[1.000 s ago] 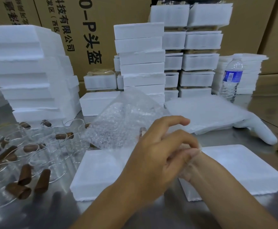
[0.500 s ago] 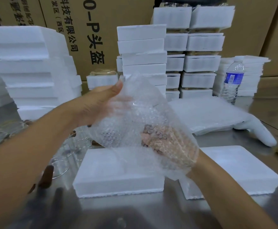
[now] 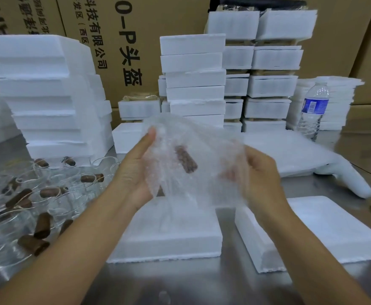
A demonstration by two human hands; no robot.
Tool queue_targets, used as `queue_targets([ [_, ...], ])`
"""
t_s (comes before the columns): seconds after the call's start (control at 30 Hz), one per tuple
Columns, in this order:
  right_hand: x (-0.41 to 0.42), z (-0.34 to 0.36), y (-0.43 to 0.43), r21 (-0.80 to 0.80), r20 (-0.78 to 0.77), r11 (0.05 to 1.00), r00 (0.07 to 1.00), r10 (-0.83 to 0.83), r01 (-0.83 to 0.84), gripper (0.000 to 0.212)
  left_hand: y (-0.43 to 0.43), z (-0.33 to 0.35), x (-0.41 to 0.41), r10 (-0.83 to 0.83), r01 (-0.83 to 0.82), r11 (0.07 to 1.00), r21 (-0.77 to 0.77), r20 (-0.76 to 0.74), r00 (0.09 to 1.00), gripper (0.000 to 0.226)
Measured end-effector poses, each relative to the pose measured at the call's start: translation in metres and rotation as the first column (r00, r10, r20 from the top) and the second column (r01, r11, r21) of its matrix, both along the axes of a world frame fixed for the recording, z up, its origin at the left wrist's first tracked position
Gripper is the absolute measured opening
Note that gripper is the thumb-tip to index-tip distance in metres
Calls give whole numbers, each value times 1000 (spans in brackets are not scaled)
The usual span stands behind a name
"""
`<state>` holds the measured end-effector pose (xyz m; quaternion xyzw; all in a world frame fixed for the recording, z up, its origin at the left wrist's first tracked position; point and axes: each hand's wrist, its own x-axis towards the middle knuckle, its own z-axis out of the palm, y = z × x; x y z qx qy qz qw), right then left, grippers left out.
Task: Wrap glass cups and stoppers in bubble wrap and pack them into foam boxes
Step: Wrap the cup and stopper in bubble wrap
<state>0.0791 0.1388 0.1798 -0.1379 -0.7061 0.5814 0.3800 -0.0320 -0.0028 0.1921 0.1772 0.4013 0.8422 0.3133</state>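
Your left hand point(image 3: 136, 172) and right hand point(image 3: 260, 179) both grip the bubble wrap point(image 3: 202, 139), brown stopper point(image 3: 185, 159) bundled inside it.

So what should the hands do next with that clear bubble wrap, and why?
Probably fold the loose clear bubble wrap tighter round the brown cylindrical stopper. The left hand and right hand hold it at either side, but the sheet billows open above the white foam box.
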Motion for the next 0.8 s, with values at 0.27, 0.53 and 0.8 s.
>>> queue_targets([
  [0.27, -10, -5, -13, -234, 14, 960, 987, 161, -153, 53, -16, -23, -1, 170, -218, 934, 284, 184, 968, 62],
  [0.53, -14, -19, -32, 45, 3, 962, 963, 269, -269, 17, -23, -31, -1, 115, -164, 943, 289, 178, 977, 43],
  [0.8, -27, 13, -28, 127, -156, 980, 973, 171, -152, 25, -21, -30, 4, 126, -154, 932, 327, 107, 986, 29],
])
